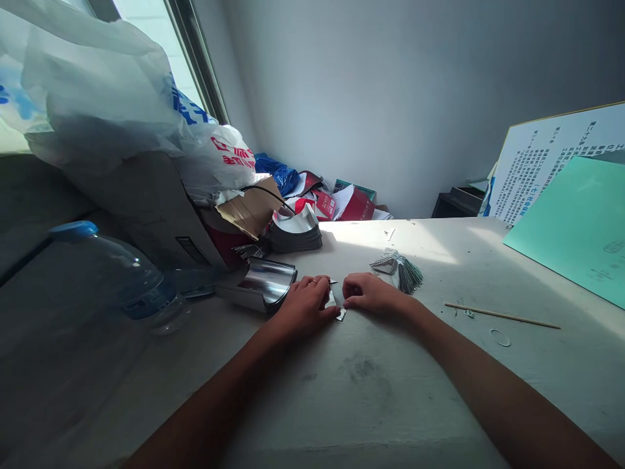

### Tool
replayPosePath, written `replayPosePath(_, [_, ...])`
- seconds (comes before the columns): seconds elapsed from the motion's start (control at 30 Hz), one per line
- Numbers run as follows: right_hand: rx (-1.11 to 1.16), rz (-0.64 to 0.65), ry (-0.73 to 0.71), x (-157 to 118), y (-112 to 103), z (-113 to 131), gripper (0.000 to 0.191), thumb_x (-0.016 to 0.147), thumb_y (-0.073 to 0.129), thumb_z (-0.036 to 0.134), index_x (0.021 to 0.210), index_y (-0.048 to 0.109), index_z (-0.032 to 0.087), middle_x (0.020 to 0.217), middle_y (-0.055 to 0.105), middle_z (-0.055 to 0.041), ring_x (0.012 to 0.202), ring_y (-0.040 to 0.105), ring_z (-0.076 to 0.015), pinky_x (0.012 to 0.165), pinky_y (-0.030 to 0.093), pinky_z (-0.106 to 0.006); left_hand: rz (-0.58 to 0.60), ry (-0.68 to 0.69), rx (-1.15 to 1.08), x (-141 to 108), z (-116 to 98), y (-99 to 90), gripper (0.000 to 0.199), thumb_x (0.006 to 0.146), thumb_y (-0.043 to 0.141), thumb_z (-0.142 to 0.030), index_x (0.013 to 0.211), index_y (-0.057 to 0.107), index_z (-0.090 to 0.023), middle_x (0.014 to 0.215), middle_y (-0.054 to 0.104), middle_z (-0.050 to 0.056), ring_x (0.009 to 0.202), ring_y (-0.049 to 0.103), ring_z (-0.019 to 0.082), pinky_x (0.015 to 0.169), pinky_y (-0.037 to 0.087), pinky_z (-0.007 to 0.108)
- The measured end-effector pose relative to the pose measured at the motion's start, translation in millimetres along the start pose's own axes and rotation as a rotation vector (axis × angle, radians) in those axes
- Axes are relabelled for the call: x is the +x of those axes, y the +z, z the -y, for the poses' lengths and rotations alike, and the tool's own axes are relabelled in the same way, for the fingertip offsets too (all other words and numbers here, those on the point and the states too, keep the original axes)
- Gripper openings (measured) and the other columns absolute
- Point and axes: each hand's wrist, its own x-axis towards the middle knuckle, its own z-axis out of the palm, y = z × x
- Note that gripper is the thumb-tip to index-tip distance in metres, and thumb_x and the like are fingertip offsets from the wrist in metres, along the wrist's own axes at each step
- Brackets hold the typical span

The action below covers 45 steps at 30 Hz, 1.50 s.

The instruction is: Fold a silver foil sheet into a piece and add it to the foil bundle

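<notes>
My left hand (pixel 305 301) bends over a small silvery foil piece (pixel 341 315) on the table, its thumb and fingers pressed on it. Close to the right edge of that piece, my right hand (pixel 374 293) has its fingers curled into a pinch; what is between the fingertips, if anything, is hidden. A thin dark point (pixel 333 281) sticks out beyond the left fingers, too small to name. Left of my left hand lies a curved stack of shiny silver sheets (pixel 268 279). Behind my right wrist rests a fanned bundle of thin silvery strips (pixel 409 276).
The white table (pixel 390 404) carries a thin wooden stick (pixel 502 316) and a rubber band (pixel 500 337) at right. Another curved stack (pixel 295 236) stands behind. A plastic bottle (pixel 131 280), a box with plastic bags (pixel 146 195) and a green folder (pixel 581 221) flank the sides.
</notes>
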Motion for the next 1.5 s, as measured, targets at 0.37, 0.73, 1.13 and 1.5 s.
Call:
replayPosePath(0.37, [-0.037, 0.011, -0.019, -2, -1, 5, 0.02, 0.079, 0.075, 0.031, 0.08, 0.059, 0.019, 0.084, 0.061, 0.0004, 0.075, 0.053, -0.0152, 0.064, 0.038, -0.026, -0.003, 0.0, 0.01, 0, 0, -0.2, 0.028, 0.087, 0.062, -0.049, 0.093, 0.053, -0.023, 0.118, 0.063, 0.006, 0.118, 0.053, 0.029, 0.099, 0.041, 0.044])
replayPosePath(0.73, [-0.139, 0.025, 0.013, 2, 2, 9, 0.034, 0.073, 0.081, 0.043, 0.081, 0.057, 0.02, 0.088, 0.061, -0.0011, 0.081, 0.053, -0.0184, 0.069, 0.037, -0.028, 0.005, -0.015, 0.003, 0, 0, -0.9, 0.024, 0.086, 0.062, -0.042, 0.101, 0.055, -0.024, 0.117, 0.064, 0.005, 0.116, 0.052, 0.028, 0.096, 0.042, 0.044])
replayPosePath(1.13, [-0.203, 0.029, 0.044, 2, 4, 14, 0.031, 0.077, 0.078, 0.044, 0.082, 0.058, 0.021, 0.09, 0.062, -0.0023, 0.084, 0.054, -0.0202, 0.07, 0.036, -0.029, -0.007, -0.008, -0.001, -1, -1, 0.8, 0.02, 0.086, 0.062, -0.04, 0.094, 0.053, -0.024, 0.118, 0.063, 0.005, 0.117, 0.052, 0.028, 0.098, 0.041, 0.044])
replayPosePath(1.5, [-0.202, 0.06, 0.002, 2, 4, 8, 0.044, 0.069, 0.083, 0.053, 0.084, 0.058, 0.021, 0.091, 0.06, -0.0018, 0.087, 0.053, -0.0211, 0.074, 0.037, -0.03, -0.001, -0.011, -0.001, -1, -2, -0.4, 0.022, 0.087, 0.063, -0.042, 0.095, 0.053, -0.024, 0.119, 0.063, 0.005, 0.118, 0.053, 0.029, 0.098, 0.042, 0.044])
